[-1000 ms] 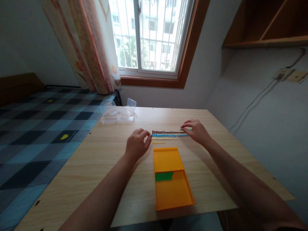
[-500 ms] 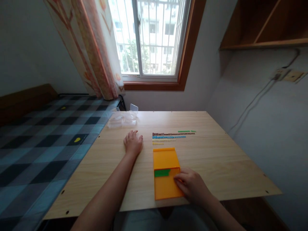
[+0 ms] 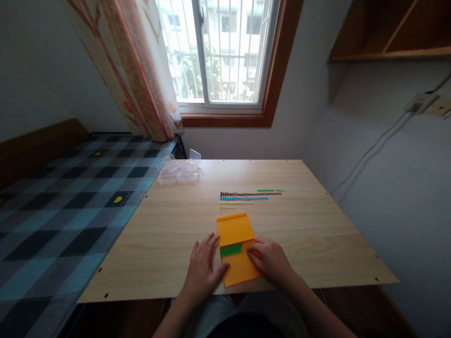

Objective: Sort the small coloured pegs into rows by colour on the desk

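An orange plastic box lies open near the front edge of the table, its upper half spread away from me. Green pieces sit side by side in a block along the inner fold. My left hand is at the box's left side, fingers stretched and apart, with the thumb at its edge. Over the right part of the box, my right hand has its fingertips pinched together just right of the green pieces; what they hold, if anything, is hidden.
Beyond the box, rows of small brown, blue and yellow pieces stand on the wooden table, with a short green row behind. Clear plastic boxes are at the far left corner. A bed adjoins on the left.
My left hand has come back from the table's left middle to the box's left side. The box has turned slightly, and my right hand stays pinched over it.
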The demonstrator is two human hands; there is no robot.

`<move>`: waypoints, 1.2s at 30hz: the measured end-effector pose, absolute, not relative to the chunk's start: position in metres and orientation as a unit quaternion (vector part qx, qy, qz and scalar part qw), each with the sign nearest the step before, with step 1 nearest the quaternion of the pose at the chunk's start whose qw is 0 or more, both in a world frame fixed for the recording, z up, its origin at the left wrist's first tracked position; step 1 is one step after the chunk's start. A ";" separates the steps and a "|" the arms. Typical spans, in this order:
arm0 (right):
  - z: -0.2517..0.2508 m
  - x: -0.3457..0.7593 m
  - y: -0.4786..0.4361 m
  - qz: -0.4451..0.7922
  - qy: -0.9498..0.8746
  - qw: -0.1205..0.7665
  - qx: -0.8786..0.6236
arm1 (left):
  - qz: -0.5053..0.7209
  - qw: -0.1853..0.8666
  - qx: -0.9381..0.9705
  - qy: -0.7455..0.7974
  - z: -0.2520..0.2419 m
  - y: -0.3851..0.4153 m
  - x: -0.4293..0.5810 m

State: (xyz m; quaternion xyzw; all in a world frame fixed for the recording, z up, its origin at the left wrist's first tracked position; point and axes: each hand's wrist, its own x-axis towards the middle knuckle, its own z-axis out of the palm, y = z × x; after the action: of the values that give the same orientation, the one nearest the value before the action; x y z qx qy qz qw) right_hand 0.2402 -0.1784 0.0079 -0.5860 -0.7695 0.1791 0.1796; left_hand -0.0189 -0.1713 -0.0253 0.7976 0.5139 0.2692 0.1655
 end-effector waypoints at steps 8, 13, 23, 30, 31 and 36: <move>0.004 0.238 -0.185 0.194 -0.755 0.154 -0.607 | 0.168 0.127 0.861 0.463 -0.017 -0.187 -0.013; 0.009 0.246 -0.182 0.180 -0.772 0.131 -0.595 | 0.156 0.122 0.877 0.438 -0.017 -0.179 -0.014; 0.006 0.243 -0.176 0.166 -0.782 0.166 -0.578 | 0.164 0.111 0.874 0.444 -0.018 -0.170 -0.010; 0.002 0.245 -0.180 0.181 -0.774 0.202 -0.573 | 0.181 0.112 0.867 0.451 -0.017 -0.168 -0.009; 0.003 0.245 -0.181 0.183 -0.772 0.198 -0.575 | 0.181 0.110 0.867 0.451 -0.017 -0.168 -0.009; 0.006 0.246 -0.184 0.184 -0.773 0.180 -0.580 | 0.161 0.102 0.873 0.448 -0.016 -0.170 -0.008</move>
State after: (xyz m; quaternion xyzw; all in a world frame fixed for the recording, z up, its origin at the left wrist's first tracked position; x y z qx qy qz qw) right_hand 0.2458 -0.1836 0.0061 -0.5799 -0.7729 0.1837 0.1802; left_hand -0.0077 -0.1700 -0.0161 0.8734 0.4480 0.1611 0.1024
